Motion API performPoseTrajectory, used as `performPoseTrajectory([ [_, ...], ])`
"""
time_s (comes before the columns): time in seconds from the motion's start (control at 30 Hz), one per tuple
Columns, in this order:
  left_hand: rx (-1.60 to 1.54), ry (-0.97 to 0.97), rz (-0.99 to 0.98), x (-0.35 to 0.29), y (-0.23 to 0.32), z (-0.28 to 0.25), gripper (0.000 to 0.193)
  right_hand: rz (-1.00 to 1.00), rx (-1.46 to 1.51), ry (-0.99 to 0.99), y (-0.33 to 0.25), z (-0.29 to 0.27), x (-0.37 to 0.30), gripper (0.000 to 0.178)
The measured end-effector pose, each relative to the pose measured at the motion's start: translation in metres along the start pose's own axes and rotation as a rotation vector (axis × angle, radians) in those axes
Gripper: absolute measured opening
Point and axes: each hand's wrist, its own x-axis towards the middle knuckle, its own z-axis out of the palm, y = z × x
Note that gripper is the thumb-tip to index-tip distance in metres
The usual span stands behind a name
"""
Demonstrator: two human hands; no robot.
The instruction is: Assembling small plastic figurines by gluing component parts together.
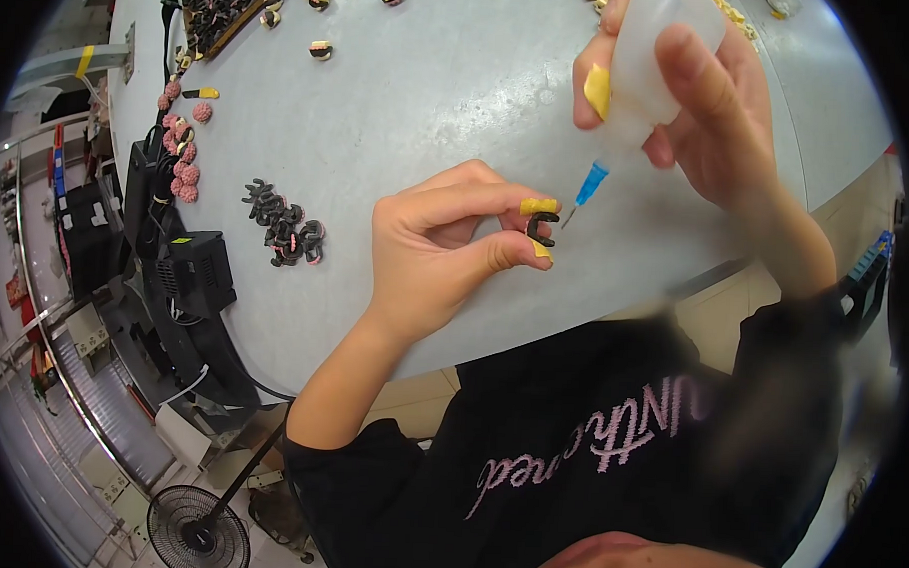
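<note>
My left hand [441, 238] pinches a small black C-shaped piece [543, 229] between thumb and forefinger, its opening facing right. Yellow tape covers the tips of those two fingers. To its right, my right hand [715, 123] is wrapped round a translucent white squeeze bottle [647, 65], tipped downward. From the bottle's mouth a blue-hubbed dispensing needle [589, 186] points down and left. Its metal tip is close to the black piece; a small gap seems to lie between them. Yellow tape is also on a right finger.
On the grey table [430, 113], loose black curved pieces [286, 228] lie left of my hands. Pink knobbly balls [186, 172] line the left edge near a black box [195, 272]. A tray [233, 38] of dark pieces stands far left. Yellow pieces [732, 13] lie far right.
</note>
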Motion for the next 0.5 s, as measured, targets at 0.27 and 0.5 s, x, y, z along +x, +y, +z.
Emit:
performPoseTrajectory([
  [0.27, -0.221, -0.053, 0.059, 0.002, -0.007, -0.01, 0.025, -0.259, 0.112, 0.247, 0.018, 0.007, 0.015, 0.039],
  [0.5, -0.147, -0.083, 0.024, -0.003, -0.006, -0.011, 0.024, -0.504, -0.688, 0.068, 0.04, -0.003, 0.018, 0.033],
])
